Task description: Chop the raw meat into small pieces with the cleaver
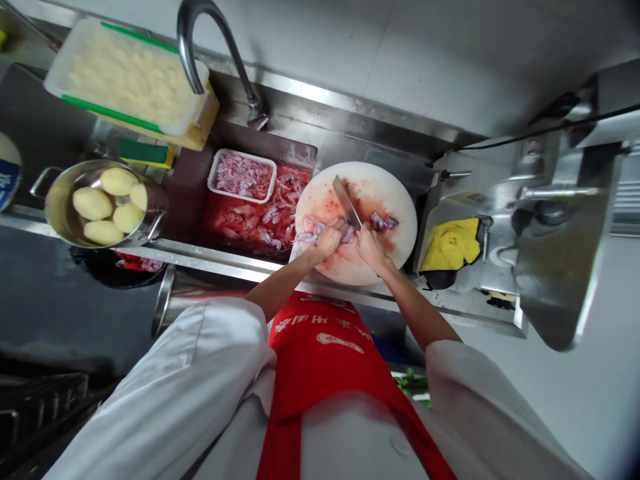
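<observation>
Raw meat (312,235) is lying on the round board (397,187), partly hidden beneath the left hand (329,239), whose fingers are holding it; the right hand (371,247) is gripping a knife (346,201), hiding its handle.

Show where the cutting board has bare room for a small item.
Bare patches on the cutting board lie between the dark meat piece and the far right rim, and nearer the person, right of the right hand. Crowded: the middle and near left, around the knife, left hand and pale meat.
</observation>
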Action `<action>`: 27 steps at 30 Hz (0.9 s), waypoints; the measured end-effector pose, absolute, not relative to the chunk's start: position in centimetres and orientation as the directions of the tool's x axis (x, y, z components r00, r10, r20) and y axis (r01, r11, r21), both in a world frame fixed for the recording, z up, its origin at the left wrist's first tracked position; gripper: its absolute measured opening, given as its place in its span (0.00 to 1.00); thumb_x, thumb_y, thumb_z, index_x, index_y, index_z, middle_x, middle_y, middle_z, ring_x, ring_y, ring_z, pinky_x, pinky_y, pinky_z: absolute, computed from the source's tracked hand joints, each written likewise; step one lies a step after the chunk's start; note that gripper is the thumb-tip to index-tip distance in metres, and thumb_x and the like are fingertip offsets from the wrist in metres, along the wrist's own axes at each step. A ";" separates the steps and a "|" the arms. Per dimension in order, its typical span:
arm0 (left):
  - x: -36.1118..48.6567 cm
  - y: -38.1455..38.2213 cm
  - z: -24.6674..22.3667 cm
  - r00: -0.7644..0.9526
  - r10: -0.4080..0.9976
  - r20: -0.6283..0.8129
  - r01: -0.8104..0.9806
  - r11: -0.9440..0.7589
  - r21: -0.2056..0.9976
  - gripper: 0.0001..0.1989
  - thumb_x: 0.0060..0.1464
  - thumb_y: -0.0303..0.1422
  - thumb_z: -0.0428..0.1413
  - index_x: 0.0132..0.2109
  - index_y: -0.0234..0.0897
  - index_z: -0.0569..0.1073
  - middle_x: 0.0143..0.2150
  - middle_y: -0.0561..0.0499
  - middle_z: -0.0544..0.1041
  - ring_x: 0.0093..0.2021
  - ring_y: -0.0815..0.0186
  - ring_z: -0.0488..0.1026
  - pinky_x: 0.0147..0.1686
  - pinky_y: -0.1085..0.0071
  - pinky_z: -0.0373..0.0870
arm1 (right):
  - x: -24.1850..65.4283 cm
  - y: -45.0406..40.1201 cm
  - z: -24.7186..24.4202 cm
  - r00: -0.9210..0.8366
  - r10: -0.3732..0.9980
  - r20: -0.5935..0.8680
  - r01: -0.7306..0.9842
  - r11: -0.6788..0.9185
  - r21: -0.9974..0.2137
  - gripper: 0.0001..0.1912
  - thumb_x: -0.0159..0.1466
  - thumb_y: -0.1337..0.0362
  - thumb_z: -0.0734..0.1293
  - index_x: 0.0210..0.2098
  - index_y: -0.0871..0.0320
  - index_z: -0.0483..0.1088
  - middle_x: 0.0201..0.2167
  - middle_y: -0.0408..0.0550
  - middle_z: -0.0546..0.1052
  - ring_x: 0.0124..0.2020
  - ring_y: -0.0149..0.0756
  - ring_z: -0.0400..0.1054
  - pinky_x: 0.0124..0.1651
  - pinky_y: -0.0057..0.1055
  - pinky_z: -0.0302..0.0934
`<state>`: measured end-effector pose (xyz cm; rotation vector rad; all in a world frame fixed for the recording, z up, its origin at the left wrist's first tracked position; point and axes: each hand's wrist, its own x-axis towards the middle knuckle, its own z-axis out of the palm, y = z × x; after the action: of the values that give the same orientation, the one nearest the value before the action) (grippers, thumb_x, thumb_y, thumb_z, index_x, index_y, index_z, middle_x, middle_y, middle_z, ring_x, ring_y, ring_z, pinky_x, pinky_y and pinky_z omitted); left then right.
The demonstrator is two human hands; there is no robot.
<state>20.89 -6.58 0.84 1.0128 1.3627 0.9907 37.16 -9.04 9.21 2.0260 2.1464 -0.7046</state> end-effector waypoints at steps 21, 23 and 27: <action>19.2 -9.7 0.1 0.252 0.963 0.095 0.757 -0.257 0.601 0.09 0.66 0.32 0.55 0.49 0.34 0.76 0.50 0.42 0.75 0.50 0.56 0.71 0.53 0.61 0.69 | 35.6 -5.9 7.9 -0.105 0.931 -0.351 0.977 0.031 -0.210 0.15 0.74 0.64 0.57 0.55 0.65 0.65 0.44 0.63 0.80 0.45 0.47 0.75 0.41 0.32 0.60; 19.3 -9.4 0.5 0.265 0.962 0.070 0.759 -0.252 0.600 0.09 0.66 0.32 0.55 0.48 0.33 0.76 0.49 0.41 0.75 0.51 0.55 0.71 0.53 0.61 0.69 | 36.9 -6.7 8.0 -0.136 0.921 -0.364 0.975 0.059 -0.215 0.15 0.73 0.64 0.59 0.54 0.65 0.66 0.44 0.63 0.80 0.46 0.47 0.75 0.42 0.31 0.61; 19.8 -8.8 1.7 0.264 0.964 0.017 0.762 -0.220 0.609 0.10 0.66 0.28 0.54 0.50 0.31 0.75 0.50 0.40 0.77 0.52 0.55 0.73 0.53 0.63 0.68 | 40.2 -10.1 8.6 -0.158 0.889 -0.429 0.970 0.059 -0.236 0.15 0.71 0.66 0.61 0.55 0.66 0.68 0.44 0.63 0.80 0.47 0.46 0.75 0.44 0.31 0.61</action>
<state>19.79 -8.81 1.65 2.0536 1.5571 0.5484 40.15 -10.14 8.58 1.9183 2.1555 -0.7117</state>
